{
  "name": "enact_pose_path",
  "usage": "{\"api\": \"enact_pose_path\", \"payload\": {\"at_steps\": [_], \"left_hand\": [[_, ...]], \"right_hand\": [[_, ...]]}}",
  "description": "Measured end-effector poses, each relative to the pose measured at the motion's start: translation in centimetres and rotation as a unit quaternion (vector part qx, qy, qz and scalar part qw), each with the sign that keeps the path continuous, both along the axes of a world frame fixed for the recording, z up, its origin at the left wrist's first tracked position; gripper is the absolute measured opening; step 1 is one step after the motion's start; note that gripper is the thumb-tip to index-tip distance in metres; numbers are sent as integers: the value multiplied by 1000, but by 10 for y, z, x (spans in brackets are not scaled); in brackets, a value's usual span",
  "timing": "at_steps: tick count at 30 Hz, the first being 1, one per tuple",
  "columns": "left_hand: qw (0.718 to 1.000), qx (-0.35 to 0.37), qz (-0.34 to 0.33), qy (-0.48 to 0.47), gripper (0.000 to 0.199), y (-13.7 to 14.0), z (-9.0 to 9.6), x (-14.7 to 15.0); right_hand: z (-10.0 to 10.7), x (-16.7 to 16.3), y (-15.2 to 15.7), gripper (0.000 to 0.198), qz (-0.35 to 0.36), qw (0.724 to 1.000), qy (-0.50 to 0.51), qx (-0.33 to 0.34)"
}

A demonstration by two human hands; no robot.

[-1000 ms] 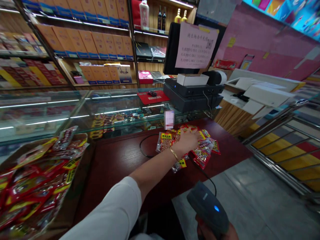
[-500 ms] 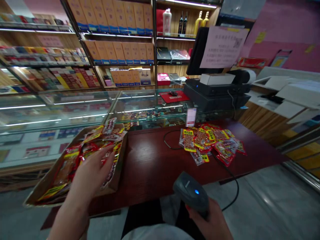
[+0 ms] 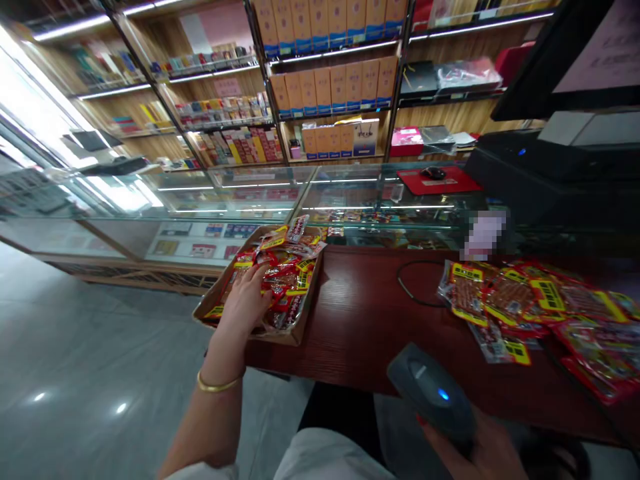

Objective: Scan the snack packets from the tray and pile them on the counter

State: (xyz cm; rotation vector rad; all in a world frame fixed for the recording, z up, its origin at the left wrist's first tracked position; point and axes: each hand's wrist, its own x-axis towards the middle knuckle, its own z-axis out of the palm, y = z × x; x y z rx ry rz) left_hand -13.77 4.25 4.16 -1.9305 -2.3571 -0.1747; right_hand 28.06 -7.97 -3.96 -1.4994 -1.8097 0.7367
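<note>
My left hand (image 3: pixel 247 299) reaches over a shallow cardboard box (image 3: pixel 301 328) filled with red and yellow snack packets (image 3: pixel 285 277). Its fingers are stretched out and the thumb stands apart, with the fingertips at the packets and no packet visibly gripped. A gold bangle (image 3: pixel 219 385) circles that wrist. Low on the right, my right hand (image 3: pixel 483 443) is wrapped around the handle of a dark grey barcode scanner (image 3: pixel 430 390), which shows a blue light. Beyond the scanner, a loose pile of similar snack packets (image 3: pixel 520 300) lies on the dark red tabletop (image 3: pixel 355 307).
Behind the table stands a glass display counter (image 3: pixel 240 193), with a mouse (image 3: pixel 433 173) on a red mat (image 3: pixel 460 183). A black cash-register unit (image 3: pixel 560 167) occupies the right. A cable (image 3: pixel 407 290) curls near the pile. Shelves of boxed goods (image 3: pixel 330 87) line the back wall.
The view has swung left, so the packet pile and register appear farther right. My left hand stays over the box, and my right hand still holds the scanner.
</note>
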Motion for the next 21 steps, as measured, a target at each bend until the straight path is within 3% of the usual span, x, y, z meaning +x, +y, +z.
{"api": "enact_pose_path", "payload": {"at_steps": [5,8,12,14,18,21], "left_hand": [[998,-30,16,59,58,19,2,6],[995,-30,20,92,56,21,4,11],[993,-52,-10,105,36,9,8,11],[996,-24,-11,90,35,-4,14,12],[988,148,42,-28,38,-35,26,33],[951,187,-30,-246,38,-45,16,73]], "right_hand": [[0,-8,3,35,31,999,-4,3],[-5,-11,4,36,11,1000,8,4],[-6,-12,1,32,9,999,36,-8],[-5,-9,-1,32,13,999,45,-19],[-5,2,-9,33,-17,998,46,-39],[-8,5,-14,32,-51,996,47,-47]]}}
